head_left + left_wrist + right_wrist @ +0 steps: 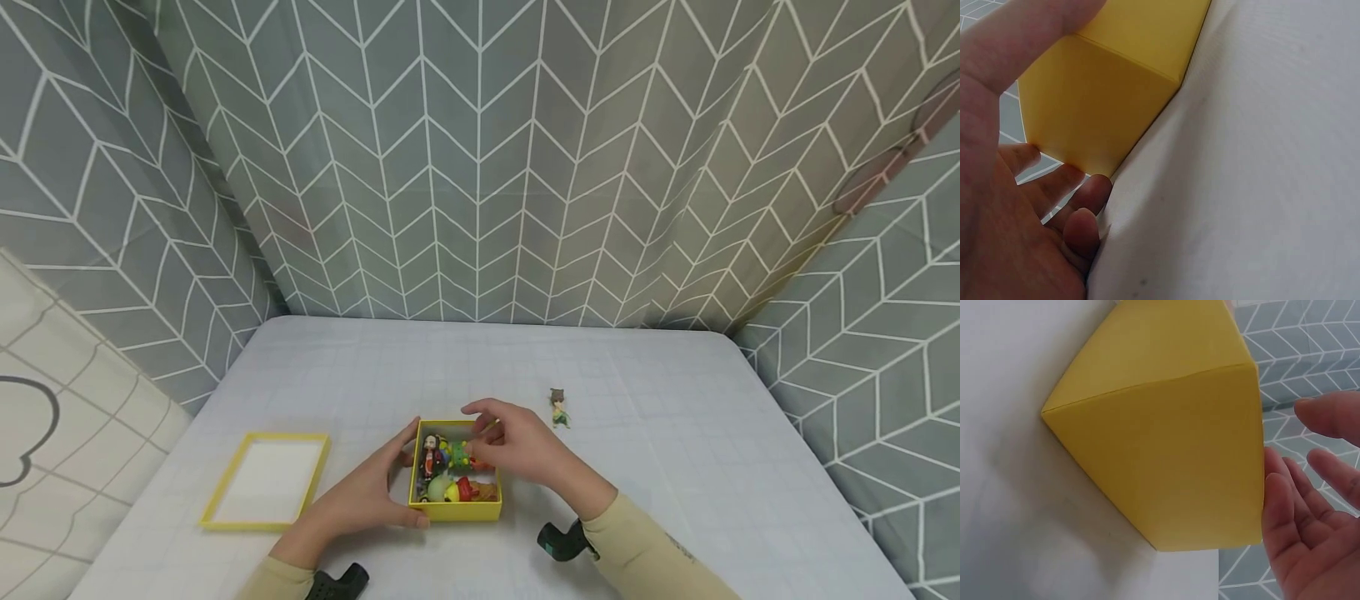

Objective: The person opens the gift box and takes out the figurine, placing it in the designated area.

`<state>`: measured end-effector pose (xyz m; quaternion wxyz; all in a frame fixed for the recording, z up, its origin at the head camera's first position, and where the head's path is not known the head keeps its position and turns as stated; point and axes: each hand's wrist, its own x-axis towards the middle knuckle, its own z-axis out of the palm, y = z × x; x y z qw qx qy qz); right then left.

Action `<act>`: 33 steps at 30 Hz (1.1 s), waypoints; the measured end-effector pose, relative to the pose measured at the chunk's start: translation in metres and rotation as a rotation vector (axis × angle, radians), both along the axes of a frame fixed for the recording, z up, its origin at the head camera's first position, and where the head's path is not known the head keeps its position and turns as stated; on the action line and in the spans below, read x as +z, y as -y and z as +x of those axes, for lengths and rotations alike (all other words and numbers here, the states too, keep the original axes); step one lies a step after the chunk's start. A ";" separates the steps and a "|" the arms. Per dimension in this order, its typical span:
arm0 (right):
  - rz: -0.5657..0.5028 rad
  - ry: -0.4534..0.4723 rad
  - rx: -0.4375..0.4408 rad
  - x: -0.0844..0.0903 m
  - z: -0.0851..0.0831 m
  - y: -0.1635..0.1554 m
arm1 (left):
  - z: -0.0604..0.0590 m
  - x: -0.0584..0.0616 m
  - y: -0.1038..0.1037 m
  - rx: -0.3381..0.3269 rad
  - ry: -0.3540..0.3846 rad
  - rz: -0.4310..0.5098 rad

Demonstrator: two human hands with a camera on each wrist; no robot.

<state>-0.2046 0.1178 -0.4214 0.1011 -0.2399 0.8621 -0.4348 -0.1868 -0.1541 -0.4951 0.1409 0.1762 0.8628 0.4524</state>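
Note:
A yellow box [455,513] without its lid holds several small toy figures. Among them are a dark-haired figure [430,457] in a patterned robe, a green toy [459,454] and a red-and-yellow one [460,490]. My left hand [382,487] grips the box's left side, thumb at the near corner, other fingers toward the far one. In the left wrist view, the thumb lies across the yellow wall [1097,106]. Over the box's right rim reaches my right hand [517,442], fingers loosely bent and spread, nothing visible between them. The right wrist view shows fingertips [1277,494] right at the rim.
The box's lid [272,482], white inside with yellow edges, lies to the left on the white-covered table [675,467]. A small brown-haired figure [558,408] lies beyond the right hand. Patterned curtains [480,167] stand behind the table.

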 end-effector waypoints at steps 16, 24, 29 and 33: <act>0.096 -0.039 0.090 0.004 0.001 0.016 | 0.000 0.001 0.000 -0.012 0.007 0.010; 0.239 -0.073 0.133 -0.001 0.002 0.034 | 0.001 0.000 0.000 -0.015 0.006 0.006; 0.299 -0.152 0.149 -0.004 0.003 0.040 | 0.001 0.001 0.000 -0.012 0.006 0.002; 0.333 -0.186 0.146 -0.005 0.004 0.044 | 0.001 0.003 0.001 -0.014 -0.005 0.001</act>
